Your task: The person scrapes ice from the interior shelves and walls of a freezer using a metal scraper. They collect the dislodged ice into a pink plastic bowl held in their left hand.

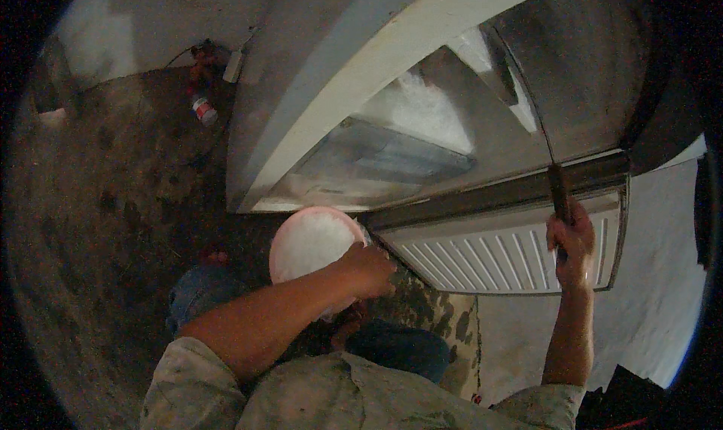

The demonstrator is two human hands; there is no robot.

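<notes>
My right hand (pixel 571 238) is closed around the dark handle of a long, thin-bladed tool (pixel 534 94), possibly a knife. Its blade reaches up into an open refrigerator-like cabinet (pixel 565 74). Inside lies a greyish flat panel (pixel 390 150), with a frosty white mass (pixel 421 105) above it in the picture. My left hand (pixel 370 269) appears to grip the rim of a round pinkish tub (pixel 282 232), thumb at the edge. A white substance (pixel 316 243) fills the tub's visible top. The left fingers are partly hidden and blurred.
The cabinet's open door (pixel 497 255), with a white ribbed inner face, stands beyond the tub to the right. Its pale frame edge (pixel 339 102) crosses the upper view. A small white-and-red container (pixel 204 111) lies on the stained dark floor (pixel 113 204). A pale wall stands at right.
</notes>
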